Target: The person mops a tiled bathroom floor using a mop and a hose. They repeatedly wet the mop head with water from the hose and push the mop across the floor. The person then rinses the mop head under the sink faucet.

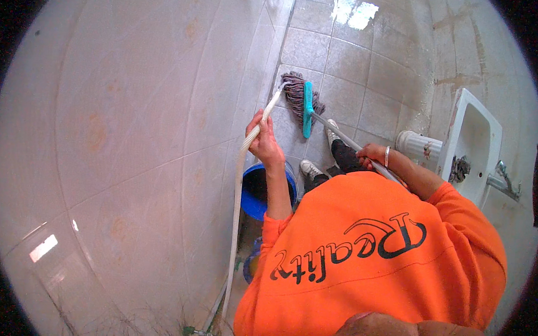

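My left hand (265, 138) grips a ribbed cream hose (241, 167) near its pale end. Water runs from that end onto the strands of a string mop head (295, 90), which lies on the tiled floor close to the left wall. A turquoise clamp bar (307, 109) holds the strands. From the bar a grey mop handle (342, 136) slants back towards me, and my right hand (371, 155), with a bangle at the wrist, is closed around it. The handle's upper end is hidden behind my arm and orange top.
A blue bucket (253, 209) holding something dark stands beneath my left forearm. Behind it, another blue container (249, 261) shows partly. On the right, a white washbasin (453, 131) with a metal tap (504, 183) holds a dark wad (460, 169); its pedestal (418, 145) is below. Wet floor tiles (350, 59) extend ahead.
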Available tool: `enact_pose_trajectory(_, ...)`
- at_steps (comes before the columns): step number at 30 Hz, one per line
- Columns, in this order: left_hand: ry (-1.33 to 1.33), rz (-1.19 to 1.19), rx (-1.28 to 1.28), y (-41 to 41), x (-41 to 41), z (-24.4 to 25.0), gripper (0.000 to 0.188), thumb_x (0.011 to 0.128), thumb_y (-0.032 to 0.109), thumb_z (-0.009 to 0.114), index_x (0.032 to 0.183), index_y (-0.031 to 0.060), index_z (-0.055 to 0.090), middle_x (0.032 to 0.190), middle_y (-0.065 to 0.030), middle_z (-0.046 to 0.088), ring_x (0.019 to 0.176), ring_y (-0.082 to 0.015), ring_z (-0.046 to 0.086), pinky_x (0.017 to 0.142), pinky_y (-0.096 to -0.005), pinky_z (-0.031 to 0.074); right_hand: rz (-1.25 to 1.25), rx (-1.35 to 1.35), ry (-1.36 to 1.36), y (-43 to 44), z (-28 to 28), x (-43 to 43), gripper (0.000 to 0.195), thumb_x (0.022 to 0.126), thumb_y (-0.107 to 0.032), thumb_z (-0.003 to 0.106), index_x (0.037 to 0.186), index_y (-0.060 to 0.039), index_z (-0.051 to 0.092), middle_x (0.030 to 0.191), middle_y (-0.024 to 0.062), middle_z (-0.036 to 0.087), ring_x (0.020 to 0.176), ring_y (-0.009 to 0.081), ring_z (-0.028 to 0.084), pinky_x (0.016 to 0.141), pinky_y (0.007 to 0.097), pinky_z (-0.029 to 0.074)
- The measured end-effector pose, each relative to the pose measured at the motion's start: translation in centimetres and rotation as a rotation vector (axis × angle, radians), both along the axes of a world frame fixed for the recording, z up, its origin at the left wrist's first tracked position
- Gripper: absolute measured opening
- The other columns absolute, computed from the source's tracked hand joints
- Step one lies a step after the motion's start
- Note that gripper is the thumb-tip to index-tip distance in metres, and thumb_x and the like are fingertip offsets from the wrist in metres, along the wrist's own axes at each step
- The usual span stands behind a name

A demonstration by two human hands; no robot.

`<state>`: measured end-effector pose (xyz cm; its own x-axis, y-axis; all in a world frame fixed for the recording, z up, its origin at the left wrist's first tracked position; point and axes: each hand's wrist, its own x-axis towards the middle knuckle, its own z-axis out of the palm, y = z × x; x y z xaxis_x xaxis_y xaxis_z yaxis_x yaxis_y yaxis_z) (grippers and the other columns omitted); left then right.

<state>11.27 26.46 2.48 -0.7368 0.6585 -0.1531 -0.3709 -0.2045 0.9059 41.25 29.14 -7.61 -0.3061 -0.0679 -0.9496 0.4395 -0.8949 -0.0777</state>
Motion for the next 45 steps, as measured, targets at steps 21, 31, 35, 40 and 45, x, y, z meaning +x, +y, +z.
enact_pose_trajectory(21,-0.049,-0.042,-0.092,-5.2,2.3,-3.9,0.018,0.086,0.006,0.056,0.102,0.0008,0.053,0.116,-0.0146,0.053,0.107,-0.0231,0.050,0.090,-0.0360,0.044,0.111,0.094,0.052,0.4,1.5,-0.3,0.023,0.087,-0.018,0.050,0.067,-0.0086,0.044,0.052,-0.0002,0.041,0.039,0.0079,0.038,0.033,0.0225,0.034)
enact_pose_trajectory(31,-0.026,-0.020,-0.168,-6.6,2.5,-4.3,0.017,0.087,0.006,0.052,0.102,-0.0010,0.053,0.114,-0.0155,0.053,0.106,-0.0258,0.051,0.093,-0.0397,0.043,0.073,0.068,0.018,0.2,1.5,-0.4,0.021,0.088,-0.019,0.050,0.070,-0.0083,0.048,0.053,-0.0007,0.044,0.040,0.0079,0.040,0.033,0.0230,0.036)
enact_pose_trajectory(35,-0.014,-0.019,-0.156,-6.8,2.0,-4.6,0.017,0.086,0.004,0.053,0.103,-0.0001,0.053,0.115,-0.0143,0.052,0.107,-0.0233,0.050,0.091,-0.0366,0.043,0.060,0.052,0.032,0.1,1.3,-0.4,0.022,0.088,-0.019,0.050,0.070,-0.0080,0.047,0.053,-0.0002,0.044,0.039,0.0081,0.040,0.033,0.0229,0.036)
enact_pose_trajectory(40,0.014,-0.016,-0.118,-5.5,1.8,-3.0,0.017,0.086,0.002,0.051,0.102,-0.0032,0.051,0.115,-0.0172,0.052,0.107,-0.0261,0.051,0.094,-0.0392,0.043,0.068,0.068,0.053,-0.2,0.5,0.2,0.023,0.088,-0.019,0.049,0.068,-0.0080,0.046,0.052,0.0003,0.044,0.038,0.0085,0.040,0.033,0.0231,0.036)
enact_pose_trajectory(45,0.039,-0.015,-0.070,-3.9,1.2,-1.4,0.016,0.086,0.002,0.051,0.101,-0.0021,0.051,0.115,-0.0172,0.051,0.107,-0.0265,0.050,0.092,-0.0376,0.044,0.072,0.071,0.054,-0.3,0.6,0.3,0.023,0.089,-0.017,0.048,0.068,-0.0074,0.046,0.053,0.0004,0.044,0.038,0.0084,0.040,0.033,0.0234,0.036)
